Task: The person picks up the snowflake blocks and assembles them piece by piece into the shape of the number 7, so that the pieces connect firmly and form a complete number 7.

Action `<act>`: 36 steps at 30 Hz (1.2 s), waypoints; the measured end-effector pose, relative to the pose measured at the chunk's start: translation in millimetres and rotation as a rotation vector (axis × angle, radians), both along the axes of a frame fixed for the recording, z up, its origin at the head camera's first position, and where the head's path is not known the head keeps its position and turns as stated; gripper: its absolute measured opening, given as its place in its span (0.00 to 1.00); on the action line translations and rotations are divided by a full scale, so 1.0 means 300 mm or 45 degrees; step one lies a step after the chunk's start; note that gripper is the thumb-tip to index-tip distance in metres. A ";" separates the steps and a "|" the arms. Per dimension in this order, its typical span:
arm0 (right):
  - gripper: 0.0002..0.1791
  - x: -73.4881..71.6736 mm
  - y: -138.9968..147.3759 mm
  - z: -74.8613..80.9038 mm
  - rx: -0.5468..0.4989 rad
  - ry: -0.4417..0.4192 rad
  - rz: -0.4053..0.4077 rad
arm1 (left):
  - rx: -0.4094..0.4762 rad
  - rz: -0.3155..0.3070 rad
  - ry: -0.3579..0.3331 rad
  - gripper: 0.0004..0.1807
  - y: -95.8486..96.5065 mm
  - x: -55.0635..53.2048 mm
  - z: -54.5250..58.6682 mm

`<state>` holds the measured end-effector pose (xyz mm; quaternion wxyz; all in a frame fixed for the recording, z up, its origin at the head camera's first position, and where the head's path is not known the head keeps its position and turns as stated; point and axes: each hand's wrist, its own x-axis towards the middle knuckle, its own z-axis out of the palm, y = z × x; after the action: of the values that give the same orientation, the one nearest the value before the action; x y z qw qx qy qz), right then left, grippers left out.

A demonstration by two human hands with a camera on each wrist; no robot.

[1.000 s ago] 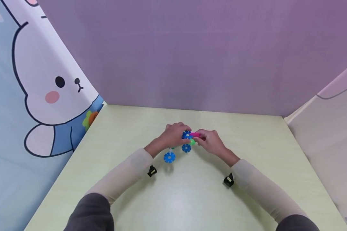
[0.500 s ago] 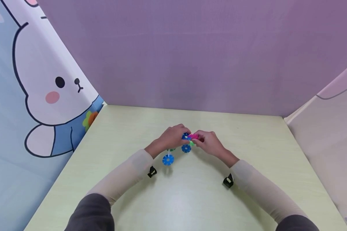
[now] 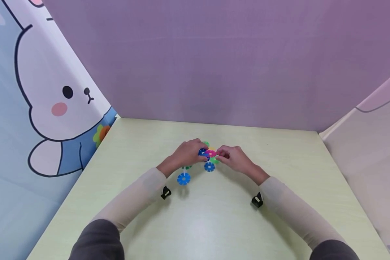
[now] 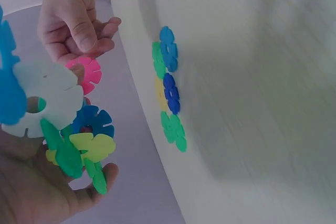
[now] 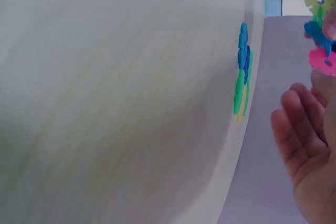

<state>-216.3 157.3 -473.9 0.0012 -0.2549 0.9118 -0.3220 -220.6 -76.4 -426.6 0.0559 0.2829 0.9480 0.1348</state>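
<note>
In the head view my left hand (image 3: 186, 153) grips a chain of interlocked plastic flower discs above the table. The left wrist view shows its parts: a white disc (image 4: 52, 85), a light-blue one (image 4: 10, 98), a yellow one (image 4: 94, 147), green pieces (image 4: 67, 156) and a dark-blue disc (image 4: 100, 121). Next to the dark-blue piece is a pink flower disc (image 3: 210, 154). My right hand (image 3: 236, 159) has thumb and forefinger tips at the pink disc's right rim, pinching it at the edge; its other fingers curl loosely, as the right wrist view shows.
Several loose flower discs lie grouped on the pale table (image 3: 195, 224) just beyond the hands, among them a blue disc (image 3: 209, 167) and a green disc (image 4: 173, 129). A purple cloth (image 3: 227, 65) rises behind the table, with a rabbit-print cloth (image 3: 61, 108) at left.
My left hand has shifted left with the chain, and the pink disc has moved left with it, showing more of its face. My right hand stays almost in place.
</note>
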 end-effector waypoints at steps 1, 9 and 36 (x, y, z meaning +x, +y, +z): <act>0.10 -0.004 0.000 0.000 0.026 -0.006 0.004 | -0.005 0.008 -0.003 0.26 -0.006 0.000 -0.003; 0.13 -0.039 -0.006 -0.004 0.184 -0.098 0.005 | 0.008 0.053 -0.057 0.26 -0.042 0.006 -0.029; 0.20 -0.069 -0.036 -0.052 0.377 -0.109 -0.065 | -0.025 0.023 -0.029 0.26 -0.068 0.018 -0.043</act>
<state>-237.1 146.6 -489.6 0.0694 -0.2146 0.9546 -0.1946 -215.2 -96.7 -439.4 0.0684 0.2723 0.9510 0.1292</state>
